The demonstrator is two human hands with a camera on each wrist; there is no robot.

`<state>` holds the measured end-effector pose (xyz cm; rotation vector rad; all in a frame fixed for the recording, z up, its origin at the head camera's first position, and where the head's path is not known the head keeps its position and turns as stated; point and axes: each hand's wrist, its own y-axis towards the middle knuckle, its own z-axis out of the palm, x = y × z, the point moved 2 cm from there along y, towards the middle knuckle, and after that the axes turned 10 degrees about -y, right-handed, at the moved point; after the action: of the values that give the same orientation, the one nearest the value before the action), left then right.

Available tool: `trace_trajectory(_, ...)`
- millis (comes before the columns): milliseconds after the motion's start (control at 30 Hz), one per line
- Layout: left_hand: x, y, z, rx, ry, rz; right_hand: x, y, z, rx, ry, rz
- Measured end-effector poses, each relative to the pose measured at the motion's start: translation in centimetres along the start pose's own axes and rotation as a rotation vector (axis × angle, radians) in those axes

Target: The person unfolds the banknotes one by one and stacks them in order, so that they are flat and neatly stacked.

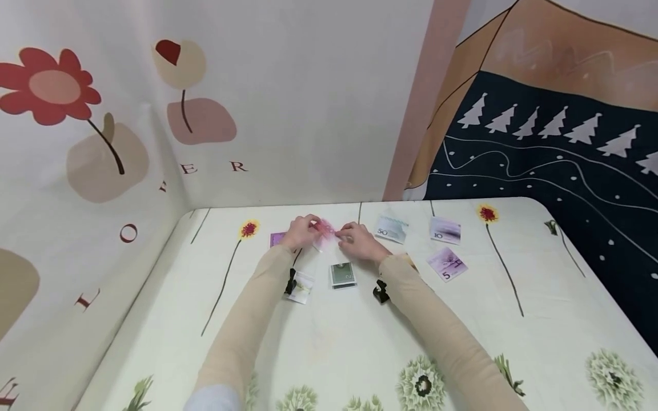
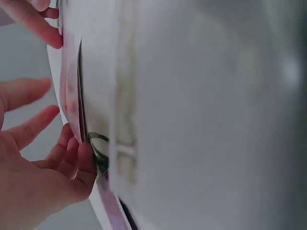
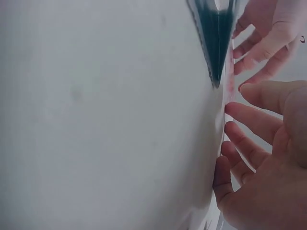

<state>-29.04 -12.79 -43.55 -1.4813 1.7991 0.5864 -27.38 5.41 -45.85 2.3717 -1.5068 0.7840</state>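
A pink banknote lies toward the back of the table between both hands. My left hand is at its left side, lower fingertips resting by the note's corner; in the left wrist view, thumb and index finger are spread apart above the pink note. From the right, my right hand reaches the note's other edge with extended fingers, thumb apart from the index fingertip. Closer to me lies a small stack of green notes, its dark end showing in the right wrist view.
A purple note is partly behind the left hand, and a pale note lies by the left wrist. On the right lie a 50 note, a 10 note and a 5 note. An orange note is partly under the right forearm.
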Motion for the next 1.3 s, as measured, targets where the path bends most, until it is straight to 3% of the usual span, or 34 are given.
trace_trajectory(233, 0.5, -0.4, -0.5, -0.002, -0.271, -0.038, -0.2, -0.4, -0.1, -0.021, 0.017, -0.028)
trace_trajectory(367, -0.1, -0.7, -0.7, 0.008, -0.380, -0.002, -0.1, -0.8, -0.4, -0.049, 0.032, -0.039)
trace_trajectory(633, -1.8, -1.1, -0.7, 0.032, -0.529, -0.047, 0.3, -2.0, -1.7, -0.167, 0.100, -0.125)
trace_trajectory(900, -3.0, -2.1, -0.3, 0.065, -0.685, -0.005, 0.3, -4.0, -2.6, -0.269, 0.165, -0.243)
trace_trajectory(1100, -3.8, -3.3, -0.2, 0.117, -0.721, -0.057, 0.3, -6.0, -2.3, -0.238, 0.103, -0.324)
trace_trajectory(1300, -4.6, -3.7, 0.2, 0.187, -0.821, -0.021, 0.7, -7.4, -2.7, -0.309, 0.054, -0.411)
